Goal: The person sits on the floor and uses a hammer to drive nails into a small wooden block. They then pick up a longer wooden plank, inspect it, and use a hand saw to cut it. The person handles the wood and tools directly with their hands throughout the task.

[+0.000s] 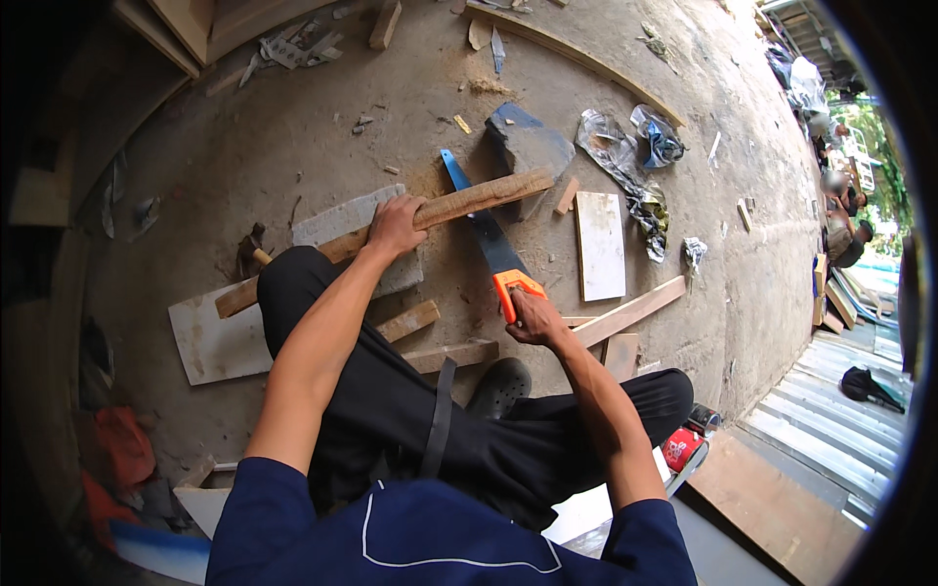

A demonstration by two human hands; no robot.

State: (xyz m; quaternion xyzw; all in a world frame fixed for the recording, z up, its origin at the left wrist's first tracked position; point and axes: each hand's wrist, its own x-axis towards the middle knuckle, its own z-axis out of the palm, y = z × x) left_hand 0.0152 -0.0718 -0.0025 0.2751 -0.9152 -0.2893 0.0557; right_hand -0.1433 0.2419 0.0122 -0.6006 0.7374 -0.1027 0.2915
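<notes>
The left hand [394,225] holds a long wooden beam [489,198] from above, and the right hand [535,317] grips a saw [491,241] by its orange handle. The dark blade crosses the beam, its blue tip showing on the far side; whether it sits in a cut is hard to tell. A pale slab [342,217] lies under the beam, and a dark block [528,142] stands near its right end. On the concrete floor [723,264], a hammer [252,249] lies left of the bent knee, and a white board [600,246] lies near crumpled plastic [608,145].
</notes>
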